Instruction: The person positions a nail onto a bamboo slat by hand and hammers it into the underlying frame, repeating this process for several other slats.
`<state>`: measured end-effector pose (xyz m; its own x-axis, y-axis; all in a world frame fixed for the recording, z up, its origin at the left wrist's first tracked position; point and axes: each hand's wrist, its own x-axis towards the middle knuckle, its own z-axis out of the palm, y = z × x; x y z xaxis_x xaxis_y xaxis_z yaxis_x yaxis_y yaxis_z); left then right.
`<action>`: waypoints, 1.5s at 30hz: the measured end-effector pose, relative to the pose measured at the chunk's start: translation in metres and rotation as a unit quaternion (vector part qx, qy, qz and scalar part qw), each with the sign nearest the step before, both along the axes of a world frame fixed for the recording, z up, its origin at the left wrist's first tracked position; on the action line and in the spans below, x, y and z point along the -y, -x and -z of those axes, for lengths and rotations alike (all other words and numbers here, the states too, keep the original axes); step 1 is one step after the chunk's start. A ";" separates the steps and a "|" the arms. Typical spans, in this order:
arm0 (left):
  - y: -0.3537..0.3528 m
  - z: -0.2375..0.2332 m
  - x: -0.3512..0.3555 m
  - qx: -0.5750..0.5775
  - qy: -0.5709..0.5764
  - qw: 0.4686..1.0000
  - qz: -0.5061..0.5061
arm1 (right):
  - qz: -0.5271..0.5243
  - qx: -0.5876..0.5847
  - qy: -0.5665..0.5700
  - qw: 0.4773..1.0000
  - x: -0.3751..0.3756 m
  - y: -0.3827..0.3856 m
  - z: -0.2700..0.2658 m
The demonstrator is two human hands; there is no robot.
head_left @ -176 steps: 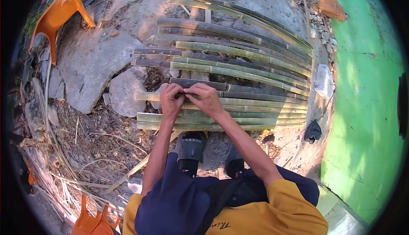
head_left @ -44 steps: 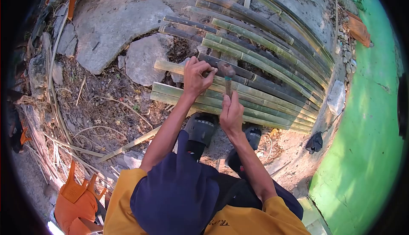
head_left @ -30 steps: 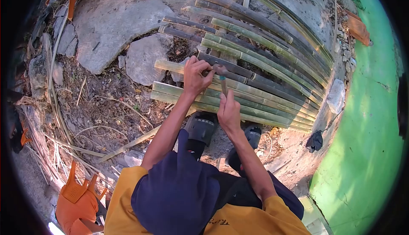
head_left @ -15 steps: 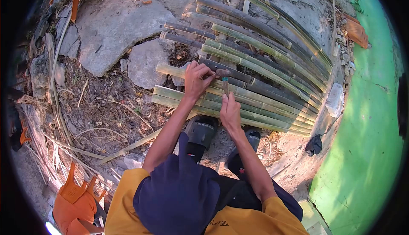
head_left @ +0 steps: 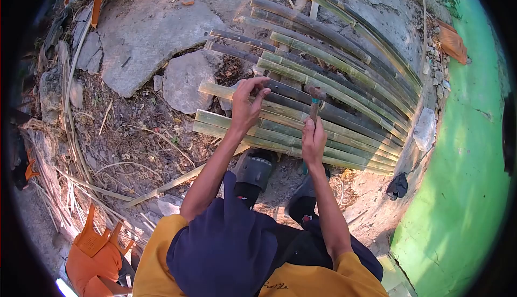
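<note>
hammer (head_left: 315,100): your right hand (head_left: 314,138) is closed around its handle, head above the slats
left hand (head_left: 248,105): fingers bent by the dark bamboo slat (head_left: 291,91), thumb close; cannot tell whether they pinch anything
bamboo slats (head_left: 323,54): side by side before you, converging rightward

The dirt ground (head_left: 134,142) bears bamboo slats (head_left: 293,73) and slabs (head_left: 140,43).

Teal-banded hammer (head_left: 314,102) over long green and dark bamboo strips (head_left: 323,57), side by side.
</note>
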<state>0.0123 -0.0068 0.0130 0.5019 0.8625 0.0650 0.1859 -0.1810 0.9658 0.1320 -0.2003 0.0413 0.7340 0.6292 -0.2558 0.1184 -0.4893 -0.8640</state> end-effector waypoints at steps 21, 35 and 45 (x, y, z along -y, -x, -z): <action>0.003 0.024 0.003 -0.003 -0.060 0.993 0.103 | 0.005 0.031 -0.013 0.999 -0.097 0.006 0.002; 0.011 0.016 0.000 -0.006 -0.035 0.995 0.091 | -0.008 0.058 0.000 0.998 -0.093 0.002 0.000; 0.008 0.013 0.008 -0.055 -0.082 0.991 0.091 | -0.034 0.073 0.015 0.997 -0.096 0.004 -0.003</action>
